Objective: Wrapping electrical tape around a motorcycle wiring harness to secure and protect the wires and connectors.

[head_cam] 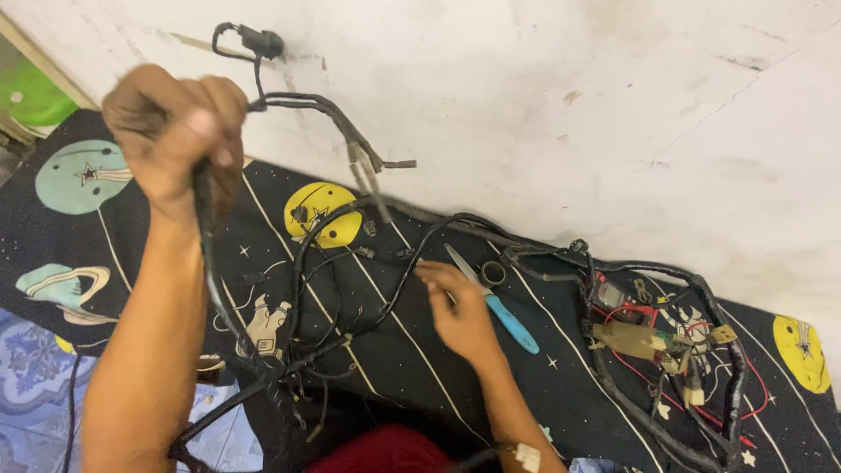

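My left hand (175,131) is raised at upper left, its fist closed around a black wiring harness (298,263) whose branches hang down along my forearm and spread over the cloth. One branch with a black connector (260,41) sticks up past the fist. My right hand (455,307) rests lower on the cloth, fingers pointing left, touching a thin black wire of the harness. Right beside it lie scissors with blue handles (501,307) and a small roll of black tape (493,273).
A black space-patterned cloth (105,228) covers the floor beside a white scuffed wall (569,114). At right, more harness with red wires, beige connectors and a relay box (653,337) lies in a loop. Blue patterned fabric (35,368) shows at lower left.
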